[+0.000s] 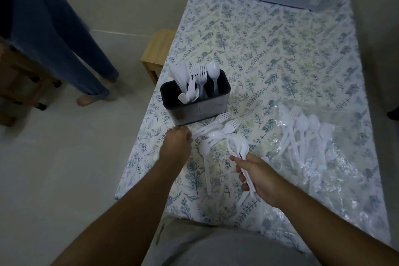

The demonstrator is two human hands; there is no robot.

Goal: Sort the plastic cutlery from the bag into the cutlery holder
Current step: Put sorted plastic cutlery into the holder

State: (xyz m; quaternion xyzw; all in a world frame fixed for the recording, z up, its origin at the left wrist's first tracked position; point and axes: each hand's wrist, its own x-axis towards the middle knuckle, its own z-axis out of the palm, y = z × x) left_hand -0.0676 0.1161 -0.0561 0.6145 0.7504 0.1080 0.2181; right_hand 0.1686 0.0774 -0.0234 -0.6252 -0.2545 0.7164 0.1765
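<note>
While my right hand (257,177) clasps a bunch of spoons (238,149) by their handles, these feel light, slick and bendy, best taken mid-handle. My left hand (177,147) is curled near two forks (224,123); whether it grips one I cannot tell. Ahead stands one cutlery holder (194,101); right of my hands, one bag (313,136) on the desk (269,45).

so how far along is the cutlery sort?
Partway. The holder already has knives, forks and one spoon standing in it. The right hand grips a bunch of spoons; the left hand is at the loose forks. A spoon lies on the table, and a pile still sits on the bag.
</note>
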